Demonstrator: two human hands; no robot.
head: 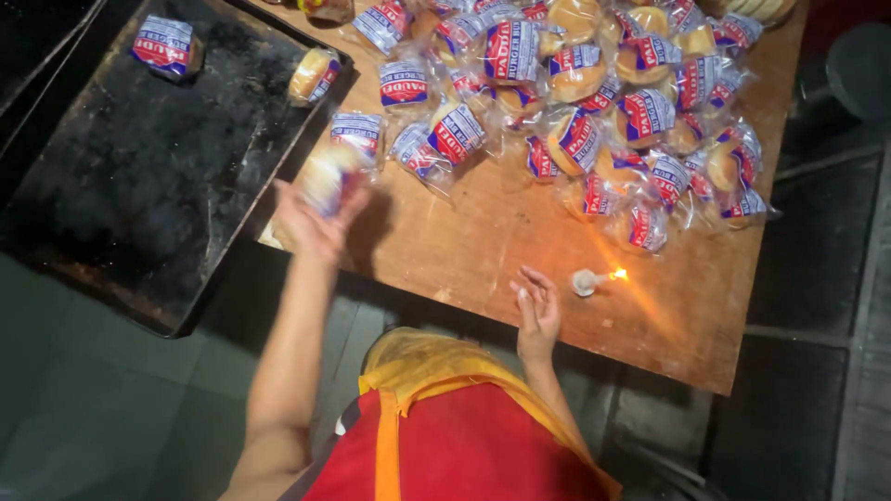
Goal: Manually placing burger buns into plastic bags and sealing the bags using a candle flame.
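My left hand [311,223] is raised over the table's left edge and grips a bun in a clear bag [329,176], blurred by motion. My right hand [536,306] hovers empty with fingers apart just left of a short lit candle [587,281] whose flame [618,274] points right. A heap of bagged buns [594,102] with red, white and blue labels covers the far half of the wooden table [520,250].
A large black baking tray [139,176] lies left of the table, holding two bagged buns [165,44] [314,76] near its far edge. A dark tiled floor [817,278] runs along the right. My red and yellow clothing [445,427] fills the bottom.
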